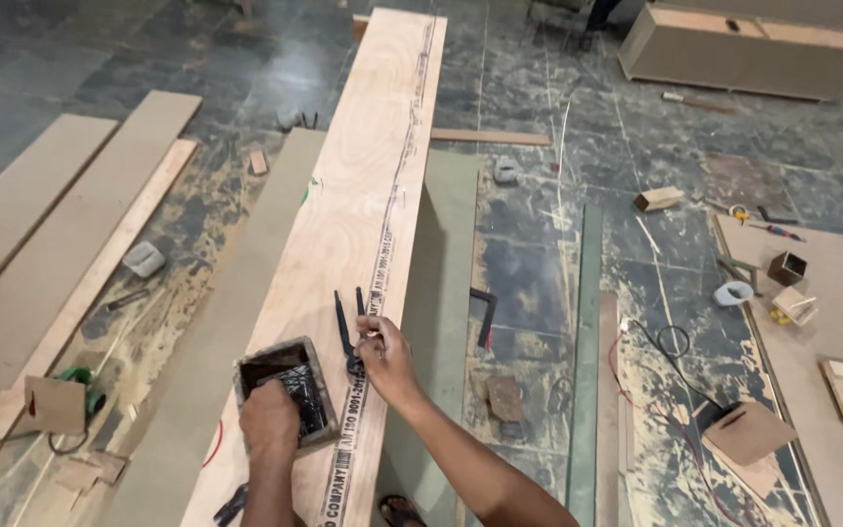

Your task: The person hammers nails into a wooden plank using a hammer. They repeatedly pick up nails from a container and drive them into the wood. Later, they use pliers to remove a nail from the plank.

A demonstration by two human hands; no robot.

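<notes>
A: Where does the small square box [287, 390] sit?

B: It lies flat on the long plywood plank [363, 176], toward the plank's left edge at the near end. It is dark inside with a pale rim, open side up.

A: And the grip on it?

B: The left hand [268, 422] rests on the box's near edge, fingers curled down over the rim and clamped on it. The rest of the box shows beyond the knuckles, farther up the plank.

A: What about the other hand?

B: The right hand [387, 359] is just right of the box, its grip closed on the joint of a black divider [348, 327]. The two legs of the divider point up the plank, spread a little apart, their tips on the wood beside the printed strip along the plank's right edge. Box and divider lie near each other but do not touch.

A: And around the plank?

B: Left of it lie several pale boards [60, 244] on the stone floor [539, 263], with a small grey block [143, 259] and a green tool [80, 381] among sawdust. Right of the plank a black L-shaped square [485, 312] lies on the floor, and farther right a broad sheet [812, 322] carries small wooden boxes and offcuts.
</notes>
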